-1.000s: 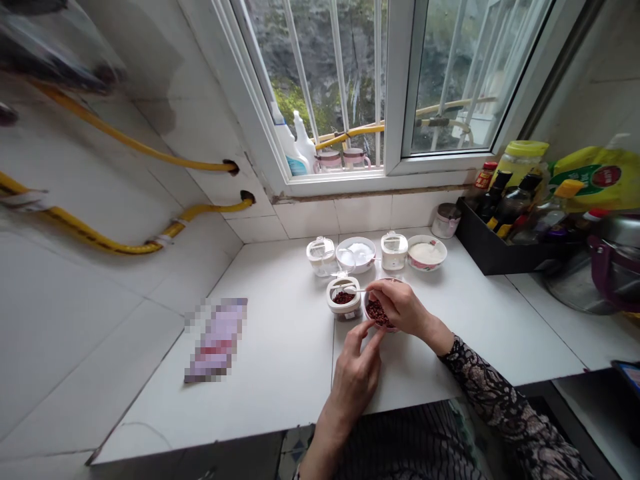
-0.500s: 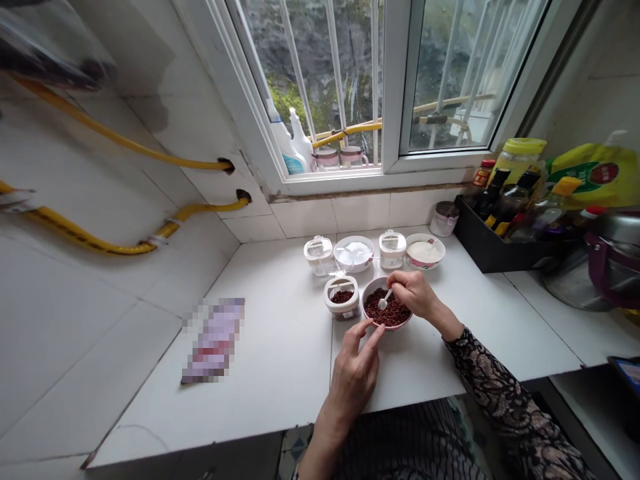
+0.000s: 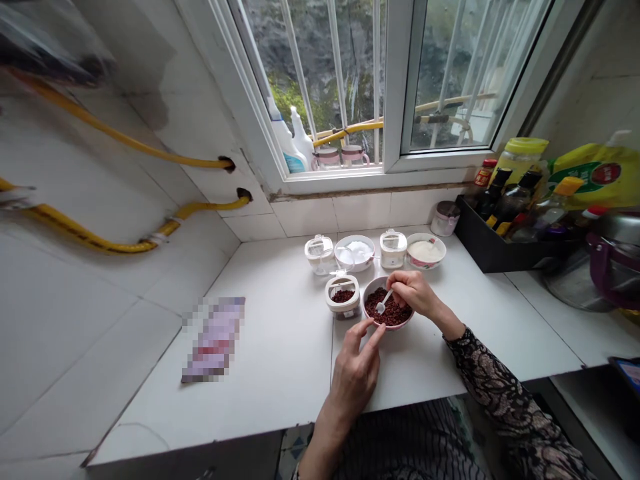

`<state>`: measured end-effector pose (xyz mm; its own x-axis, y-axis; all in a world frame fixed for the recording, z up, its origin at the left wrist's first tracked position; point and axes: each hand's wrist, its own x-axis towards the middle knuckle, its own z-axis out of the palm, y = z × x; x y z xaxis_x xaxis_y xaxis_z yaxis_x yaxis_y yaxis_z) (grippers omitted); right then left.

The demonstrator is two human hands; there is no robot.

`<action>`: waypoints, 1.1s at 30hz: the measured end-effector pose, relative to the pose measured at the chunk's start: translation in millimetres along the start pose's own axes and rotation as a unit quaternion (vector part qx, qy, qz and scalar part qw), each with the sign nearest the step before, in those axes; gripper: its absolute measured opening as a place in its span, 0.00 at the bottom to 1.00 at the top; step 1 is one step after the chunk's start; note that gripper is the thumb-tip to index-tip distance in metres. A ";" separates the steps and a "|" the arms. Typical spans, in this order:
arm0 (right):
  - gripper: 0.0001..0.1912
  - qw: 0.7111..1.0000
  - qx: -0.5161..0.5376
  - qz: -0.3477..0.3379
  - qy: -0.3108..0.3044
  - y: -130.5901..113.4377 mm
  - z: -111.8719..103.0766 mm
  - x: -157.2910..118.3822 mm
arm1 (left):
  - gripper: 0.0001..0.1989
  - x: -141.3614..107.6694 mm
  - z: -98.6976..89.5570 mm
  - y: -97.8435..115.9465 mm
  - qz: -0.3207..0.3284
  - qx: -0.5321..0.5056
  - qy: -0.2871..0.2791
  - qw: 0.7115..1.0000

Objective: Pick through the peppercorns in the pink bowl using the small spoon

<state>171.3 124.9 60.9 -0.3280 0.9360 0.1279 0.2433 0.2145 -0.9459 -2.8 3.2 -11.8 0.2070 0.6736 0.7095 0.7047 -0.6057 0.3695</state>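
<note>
My right hand (image 3: pixel 411 291) pinches a small white spoon (image 3: pixel 383 307), its tip down among dark reddish-brown grains that look like peppercorns (image 3: pixel 395 312). They fill a bowl (image 3: pixel 407 321) with a pinkish rim. At that bowl's near rim, two outstretched fingertips of my left hand (image 3: pixel 356 370) rest; its other fingers are partly hidden. Just left of the bowl stands a clear seasoning jar (image 3: pixel 343 298) with similar grains, its lid raised. Behind are a bowl of white grains (image 3: pixel 356 252), two more seasoning jars (image 3: pixel 320 253) (image 3: pixel 393 249) and a bowl of off-white powder (image 3: pixel 426 251).
A pixelated purple packet (image 3: pixel 215 340) lies on the white counter (image 3: pixel 280 360) to the left. On the right, a black box (image 3: pixel 505 253) holds bottles, beside a metal pot (image 3: pixel 575 287). A lidded jar (image 3: pixel 445 219) stands by the wall below the window.
The spoon tip has shifted slightly left and nearer within the dark grains. My left hand stays at the bowl's rim.
</note>
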 end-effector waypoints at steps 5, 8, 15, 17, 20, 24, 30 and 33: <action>0.08 0.998 0.055 0.023 0.001 -1.4 0.3 0.6 | 0.29 -0.2 0.1 0.0 -0.003 0.000 0.000 1.000; 0.07 0.995 0.093 0.038 0.004 -2.4 -4.6 2.9 | 0.29 0.1 0.1 -0.1 0.000 0.000 0.003 1.000; 0.07 0.993 0.103 0.053 0.005 -2.6 -5.4 3.7 | 0.29 -0.5 0.5 -0.8 -0.004 -0.002 0.003 1.000; 0.07 0.996 0.079 0.036 0.002 -1.7 -1.3 1.9 | 0.29 -0.6 0.5 -0.6 -0.007 -0.004 0.003 1.000; 0.07 0.998 0.064 0.019 -0.022 -1.0 4.0 -0.5 | 0.29 -0.1 0.3 0.1 -0.008 -0.006 0.004 1.000; 0.07 0.995 0.092 0.031 -0.016 -1.8 2.6 -0.4 | 0.29 0.7 -0.2 0.4 -0.007 -0.004 0.003 1.000; 0.07 0.987 0.144 0.065 -0.014 -5.0 -2.8 1.9 | 0.29 0.4 -0.7 -0.5 0.001 -0.004 -0.001 1.000; 0.07 0.985 0.158 0.070 -0.013 -5.7 -4.2 2.7 | 0.29 0.5 -0.6 -0.6 0.002 0.000 0.002 1.000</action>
<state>172.9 127.4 67.9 -0.3364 0.9416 -0.0148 -0.0067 -0.0181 -0.9998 -3.5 3.6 -11.3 0.2076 0.6695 0.7132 0.7040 -0.6084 0.3663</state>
